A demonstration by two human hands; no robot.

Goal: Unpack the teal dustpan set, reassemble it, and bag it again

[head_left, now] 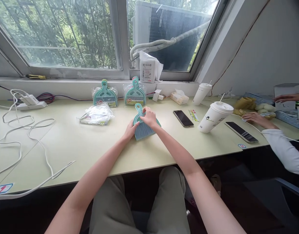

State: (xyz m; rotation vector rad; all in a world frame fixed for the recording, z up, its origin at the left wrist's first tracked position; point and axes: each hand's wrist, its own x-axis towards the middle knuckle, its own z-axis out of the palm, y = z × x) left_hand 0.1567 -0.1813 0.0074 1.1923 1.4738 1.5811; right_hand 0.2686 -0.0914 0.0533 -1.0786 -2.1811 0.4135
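A small teal dustpan with a grey-blue brush [143, 131] stands tilted on the table in front of me, its looped handle pointing up and away. My left hand [131, 129] grips its left edge, thumb on the front. Curled over the upper part near the handle is my right hand [149, 117], which hides some of the brush. Two similar dustpan sets in clear wrapping, one on the left [105, 97] and one on the right [135, 94], lean against the window ledge. A pile of clear plastic packets with printed cards [97, 114] lies left of my hands.
White cables [39, 130] and a power strip [32, 105] spread over the left side. To the right are a phone [183, 118], a white lidded cup [214, 117], a tissue pack [179, 97] and another phone [241, 132]. Another person's hand [255, 119] rests near yellowish packages [245, 103].
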